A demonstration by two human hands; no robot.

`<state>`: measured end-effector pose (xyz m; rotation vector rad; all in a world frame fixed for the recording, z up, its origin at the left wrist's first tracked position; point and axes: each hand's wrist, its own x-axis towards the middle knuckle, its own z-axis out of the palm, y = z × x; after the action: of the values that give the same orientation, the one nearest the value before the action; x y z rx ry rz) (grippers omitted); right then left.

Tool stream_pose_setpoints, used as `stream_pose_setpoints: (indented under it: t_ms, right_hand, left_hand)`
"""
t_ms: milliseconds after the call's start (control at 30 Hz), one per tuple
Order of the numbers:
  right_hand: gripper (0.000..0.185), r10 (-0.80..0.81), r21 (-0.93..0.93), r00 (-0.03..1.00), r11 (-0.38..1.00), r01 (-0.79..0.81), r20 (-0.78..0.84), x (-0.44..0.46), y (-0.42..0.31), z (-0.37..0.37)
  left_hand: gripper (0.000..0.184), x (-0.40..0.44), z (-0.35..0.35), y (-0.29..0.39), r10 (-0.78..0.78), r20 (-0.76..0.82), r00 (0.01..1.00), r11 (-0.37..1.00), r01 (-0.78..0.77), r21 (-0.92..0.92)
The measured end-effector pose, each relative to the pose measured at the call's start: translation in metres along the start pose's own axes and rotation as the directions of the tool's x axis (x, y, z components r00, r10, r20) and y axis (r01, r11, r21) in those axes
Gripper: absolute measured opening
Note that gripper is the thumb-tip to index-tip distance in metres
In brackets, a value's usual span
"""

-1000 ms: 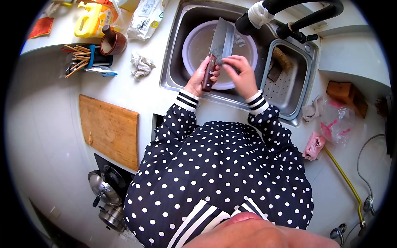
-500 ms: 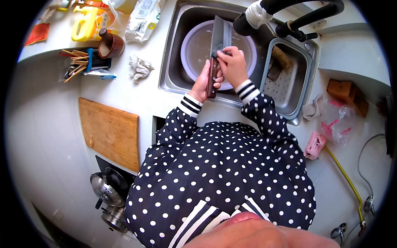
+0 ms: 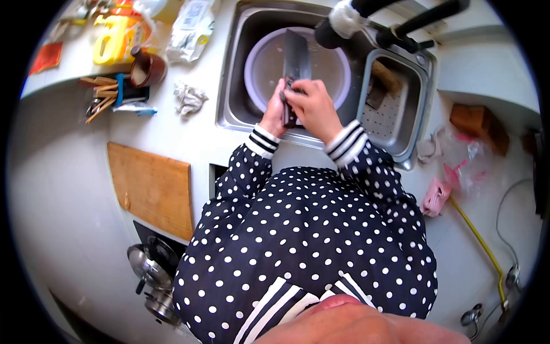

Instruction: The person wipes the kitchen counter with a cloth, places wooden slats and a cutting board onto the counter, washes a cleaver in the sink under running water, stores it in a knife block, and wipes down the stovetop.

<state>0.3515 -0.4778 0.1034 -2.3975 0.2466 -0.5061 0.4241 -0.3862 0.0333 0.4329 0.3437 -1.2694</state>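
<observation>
Room first: the round pale lilac plastic basin [image 3: 250, 80] sits in the rectangular stainless-steel sink [image 3: 226, 103], leaving side gaps between the blade and the basin's left and right rim; the blade tip nears the far rim. The wide steel cleaver [image 3: 297, 54] with dark brown handle [image 3: 290, 118] is held over the basin, handle at the sink's near edge. Long axis runs near-to-far, tip away from the person. Left hand [image 3: 273, 116] is closed round the handle, fingers partly covered. Right hand [image 3: 314, 108] has fingers bent in over the handle; blur, can't tell what they pinch. Versus half a second ago: right hand is lower, now covering most of the handle.
</observation>
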Motion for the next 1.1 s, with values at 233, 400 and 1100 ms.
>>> stream_pose_setpoints:
  t_ms: [233,400,1100]
  right_hand:
    - [0.015,0.307,-0.308,0.916,0.873,-0.379,-0.258,-0.03,0.061,-0.073]
    - [0.034,0.604,-0.371,0.784,0.701,-0.609,-0.146,-0.084,0.137,-0.109]
    - [0.028,0.491,-0.414,0.723,0.6,-0.685,-0.486,0.055,0.267,-0.182]
  left_hand:
    - [0.053,-0.008,0.011,-0.001,-0.082,0.04,0.996,0.995,0.084,-0.045]
    - [0.033,-0.003,0.008,0.003,-0.064,-0.046,0.997,0.992,0.058,-0.115]
    - [0.027,-0.02,0.042,-0.014,-0.039,0.177,0.983,0.974,0.077,-0.214]
